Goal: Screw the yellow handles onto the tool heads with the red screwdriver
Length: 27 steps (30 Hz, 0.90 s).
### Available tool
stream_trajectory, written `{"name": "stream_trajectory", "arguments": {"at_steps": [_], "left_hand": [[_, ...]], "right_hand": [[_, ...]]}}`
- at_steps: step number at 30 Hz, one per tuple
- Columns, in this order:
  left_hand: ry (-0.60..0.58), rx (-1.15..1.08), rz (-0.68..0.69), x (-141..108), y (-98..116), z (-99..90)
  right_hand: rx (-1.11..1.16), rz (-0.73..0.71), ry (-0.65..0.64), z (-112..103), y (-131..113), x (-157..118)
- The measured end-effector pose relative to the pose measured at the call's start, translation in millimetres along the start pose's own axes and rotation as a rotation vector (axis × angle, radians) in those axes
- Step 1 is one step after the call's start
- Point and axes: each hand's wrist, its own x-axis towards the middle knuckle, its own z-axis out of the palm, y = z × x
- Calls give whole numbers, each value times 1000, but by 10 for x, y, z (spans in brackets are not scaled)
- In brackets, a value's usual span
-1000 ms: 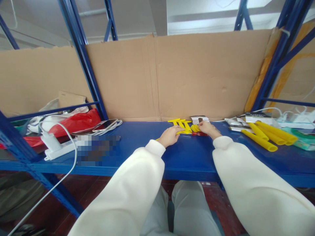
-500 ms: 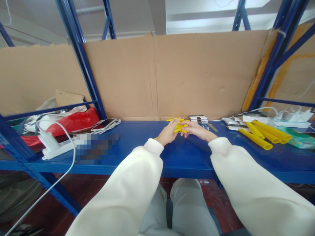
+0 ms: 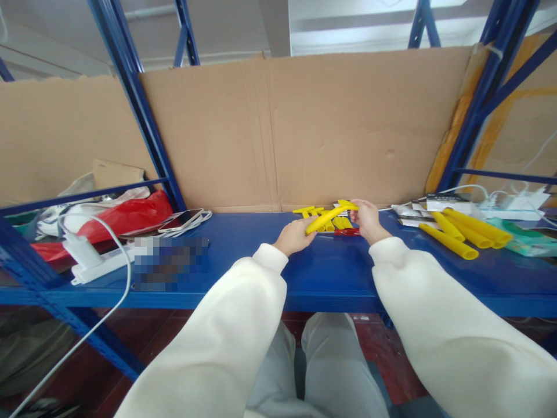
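Note:
A long yellow piece (image 3: 324,220) slants up to the right between my hands, above the blue table. My left hand (image 3: 295,234) is closed on its lower left end. The fingers of my right hand (image 3: 366,219) are closed at its upper right end. Behind and below it lie several small yellow pieces (image 3: 343,223). A red tool (image 3: 347,231) lies beside them, close to my right hand. My right fingertips are partly hidden.
Several yellow tubes (image 3: 450,238) lie on the blue table (image 3: 243,249) at the right, near small boxes (image 3: 448,203) and a green packet (image 3: 528,241). At the left are a power strip (image 3: 98,261), a cable and a red bag (image 3: 130,215). Cardboard (image 3: 348,128) stands behind.
My hands have moved apart, the right one to the right. The long yellow piece now spans them, and the small yellow pieces and red tool have come into view.

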Motion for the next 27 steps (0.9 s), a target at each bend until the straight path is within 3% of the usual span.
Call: {"name": "stream_trajectory", "arguments": {"at_steps": [7, 12, 15, 18, 22, 27], "left_hand": [[-29, -23, 34, 8, 2, -15], [77, -30, 18, 11, 5, -26], [223, 8, -107, 19, -6, -48], [294, 49, -309, 37, -38, -73], [234, 104, -491, 66, -82, -99], [147, 149, -518, 102, -76, -98]], "right_hand": [[-24, 25, 128, -71, 56, 127], [69, 17, 28, -96, 42, 153], [75, -62, -117, -84, 4, 110], [18, -74, -194, -58, -21, 53], [78, -24, -189, -19, -33, -15], [63, -43, -185, 0, -29, -33]]}}
